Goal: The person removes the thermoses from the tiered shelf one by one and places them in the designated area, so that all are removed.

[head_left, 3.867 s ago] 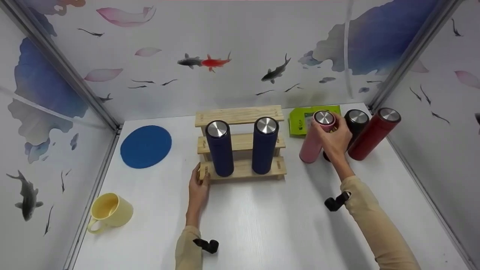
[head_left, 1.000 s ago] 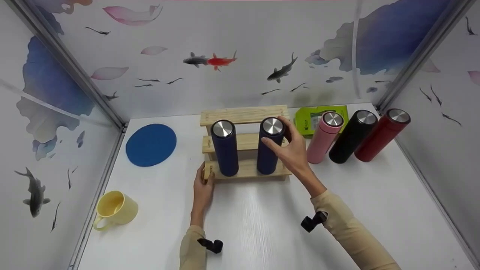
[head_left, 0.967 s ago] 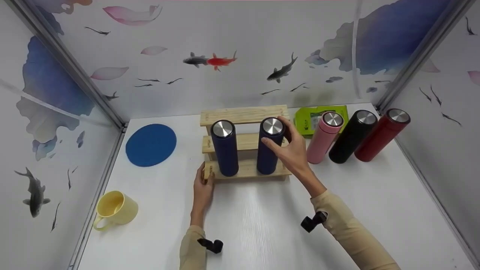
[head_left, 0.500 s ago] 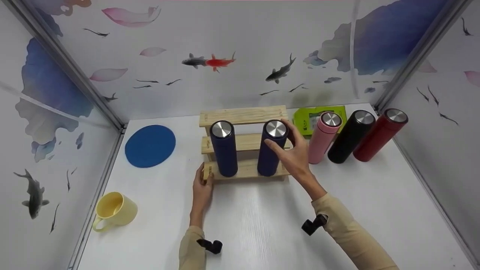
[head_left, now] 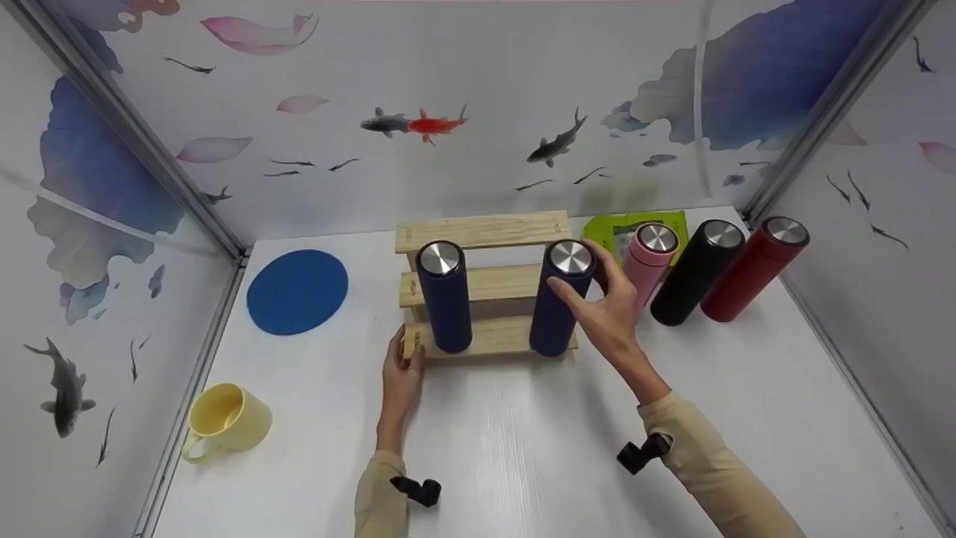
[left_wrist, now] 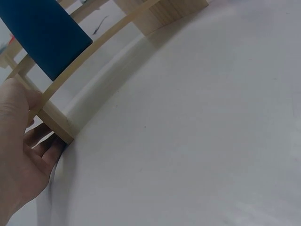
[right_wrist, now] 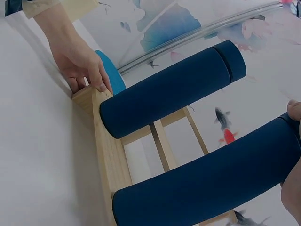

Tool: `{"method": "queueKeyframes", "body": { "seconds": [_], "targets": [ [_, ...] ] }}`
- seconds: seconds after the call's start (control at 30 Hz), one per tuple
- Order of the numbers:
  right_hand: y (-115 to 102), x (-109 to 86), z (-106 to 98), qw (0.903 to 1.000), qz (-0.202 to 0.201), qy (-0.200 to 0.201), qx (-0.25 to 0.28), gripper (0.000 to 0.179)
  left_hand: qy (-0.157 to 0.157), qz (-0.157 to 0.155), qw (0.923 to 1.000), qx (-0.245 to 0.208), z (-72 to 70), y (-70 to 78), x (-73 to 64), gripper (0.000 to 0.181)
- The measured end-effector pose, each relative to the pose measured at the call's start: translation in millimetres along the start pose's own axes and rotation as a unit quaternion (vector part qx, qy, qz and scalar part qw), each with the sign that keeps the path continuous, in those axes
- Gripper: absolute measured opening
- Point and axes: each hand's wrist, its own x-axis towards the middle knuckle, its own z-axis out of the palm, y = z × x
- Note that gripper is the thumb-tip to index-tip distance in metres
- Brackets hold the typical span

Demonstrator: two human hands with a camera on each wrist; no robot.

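In the head view a three-tier wooden rack (head_left: 494,336) stands mid-table. My left hand (head_left: 401,381) grips the left end of its lowest board, thumb on top and fingers under it, as the left wrist view also shows. A navy thermos (head_left: 449,317) stands upright toward the left of that board. My right hand (head_left: 614,317) holds a second navy thermos (head_left: 554,321) near its steel-topped lid, thumb in front and fingers behind. Its base is at the board's right end; the right wrist view shows this thermos (right_wrist: 197,179) there, but I cannot tell whether it bears weight.
Right of the rack, a pink thermos (head_left: 648,261), a black thermos (head_left: 691,280) and a red thermos (head_left: 750,276) stand in a row. A green packet (head_left: 601,232) lies behind them. Leftward are a blue round mat (head_left: 297,291) and a yellow mug (head_left: 231,418).
My right hand has left the pink thermos, which now stands nearer the black one, and taken the right navy thermos. That thermos has shifted right along the board. My left hand stays put.
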Motion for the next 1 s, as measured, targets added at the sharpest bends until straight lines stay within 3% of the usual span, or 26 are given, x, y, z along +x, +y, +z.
{"method": "queueKeyframes", "body": {
  "seconds": [0.2,0.43,0.6,0.9,1.0],
  "targets": [
    [-10.7,0.5,-12.7,0.9999,-0.012,-0.001,0.010,0.061,-0.004,-0.006,1.0000,-0.002,0.2,5.7,-0.4,0.060],
    [5.7,-0.2,-28.8,0.9999,0.007,0.006,-0.007,0.064,-0.015,-0.003,0.9998,0.011,-4.6,38.3,-12.9,0.058],
    [19.2,-0.7,-42.2,0.9998,0.020,0.007,0.006,0.066,-0.012,0.004,0.9999,0.008,-5.0,41.4,-16.1,0.057],
    [16.7,-4.6,-66.7,0.9993,0.018,0.016,-0.027,0.067,-0.019,0.004,0.9998,-0.005,-5.0,31.8,-12.9,0.058],
    [20.1,-5.2,-75.9,0.9986,0.032,0.022,-0.037,0.066,-0.024,0.001,0.9997,-0.006,-6.6,39.1,-15.4,0.058]
  ]
}}
